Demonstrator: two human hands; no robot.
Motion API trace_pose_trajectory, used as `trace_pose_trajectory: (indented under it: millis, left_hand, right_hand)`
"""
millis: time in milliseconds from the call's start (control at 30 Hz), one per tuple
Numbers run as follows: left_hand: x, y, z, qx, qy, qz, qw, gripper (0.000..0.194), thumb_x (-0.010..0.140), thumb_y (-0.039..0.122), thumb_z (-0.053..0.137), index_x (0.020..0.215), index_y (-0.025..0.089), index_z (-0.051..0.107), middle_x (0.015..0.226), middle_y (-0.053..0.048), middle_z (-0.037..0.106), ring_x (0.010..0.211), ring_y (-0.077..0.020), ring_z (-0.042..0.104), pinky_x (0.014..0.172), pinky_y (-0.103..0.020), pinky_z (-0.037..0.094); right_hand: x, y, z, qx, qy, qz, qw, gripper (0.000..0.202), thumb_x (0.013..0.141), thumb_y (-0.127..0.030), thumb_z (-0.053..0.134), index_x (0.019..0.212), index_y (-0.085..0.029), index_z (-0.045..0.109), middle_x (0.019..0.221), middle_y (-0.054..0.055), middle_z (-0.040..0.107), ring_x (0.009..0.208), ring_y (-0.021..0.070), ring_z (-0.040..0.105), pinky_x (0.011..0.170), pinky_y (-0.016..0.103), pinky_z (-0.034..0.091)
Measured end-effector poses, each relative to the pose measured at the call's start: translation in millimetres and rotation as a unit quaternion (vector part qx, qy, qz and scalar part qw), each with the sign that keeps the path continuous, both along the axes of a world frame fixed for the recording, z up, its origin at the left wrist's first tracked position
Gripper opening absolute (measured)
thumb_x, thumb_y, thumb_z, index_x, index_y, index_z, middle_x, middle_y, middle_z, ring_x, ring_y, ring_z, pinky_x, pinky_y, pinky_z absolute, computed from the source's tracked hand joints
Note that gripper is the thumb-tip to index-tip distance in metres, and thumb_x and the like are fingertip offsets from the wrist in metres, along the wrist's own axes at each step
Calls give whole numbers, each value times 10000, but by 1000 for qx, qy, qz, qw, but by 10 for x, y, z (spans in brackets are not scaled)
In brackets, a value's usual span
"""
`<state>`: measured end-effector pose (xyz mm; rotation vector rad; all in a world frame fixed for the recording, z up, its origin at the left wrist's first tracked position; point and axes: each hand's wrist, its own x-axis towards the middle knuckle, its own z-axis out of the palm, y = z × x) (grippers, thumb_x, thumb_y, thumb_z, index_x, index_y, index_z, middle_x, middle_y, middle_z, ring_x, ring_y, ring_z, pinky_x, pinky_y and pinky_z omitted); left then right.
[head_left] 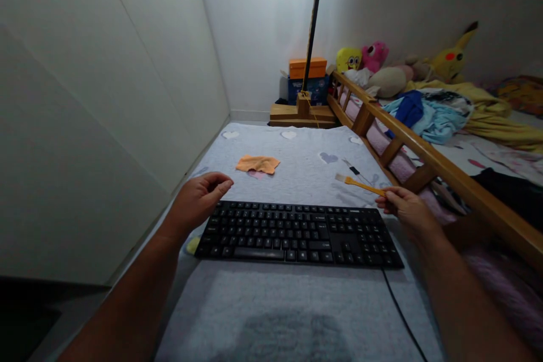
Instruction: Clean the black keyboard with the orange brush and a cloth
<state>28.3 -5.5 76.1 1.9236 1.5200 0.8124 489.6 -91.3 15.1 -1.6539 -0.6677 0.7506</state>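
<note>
While the right hand (399, 203) grips a yellow brush (360, 183), left hand (202, 197) hovering

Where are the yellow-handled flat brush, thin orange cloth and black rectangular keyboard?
Yellow-handled flat brush (360, 185): head view, on the handle.
Thin orange cloth (258, 164): head view, middle of the fabric.
Black rectangular keyboard (300, 234): head view, among the central keys.

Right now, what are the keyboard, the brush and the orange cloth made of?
Keyboard: black plastic, probably, with a dull finish; its keys look hard and evenly moulded.
Brush: the smooth yellow handle looks like plastic; the pale tip seems to be bristles, material unclear.
Cloth: soft, matt fabric, judging by its wavy edges and creases.
</note>
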Motion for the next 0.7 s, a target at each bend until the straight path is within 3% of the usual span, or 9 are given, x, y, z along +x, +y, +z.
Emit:
trace_pose_trajectory:
  millis: [267,533,700]
  left_hand:
    - [-74,146,-93,-22,66,-36,997,373,826,510,554,940,191,711,888,-54,735,830,-227,659,756,-325,487]
    - [-68,342,-146,-58,88,-84,991,387,798,518,546,937,194,707,890,-53,732,820,-227,659,747,-329,484]
    - [45,589,-170,-89,128,-96,983,378,747,489,584,950,203,724,749,-35,703,713,-222,643,662,-314,473]
  right_hand:
    - [64,119,-308,16,-7,52,998,278,619,-353,751,815,-182,653,610,42,721,438,118,518,411,214,352]
    - [-15,60,-319,45,-15,24,999,342,641,-395,776,843,-190,590,659,40,739,459,100,508,421,186,352]
    - [-28,48,-321,61,-40,-22,997,328,659,-380,753,844,-212,540,689,34,741,468,112,540,435,201,391]
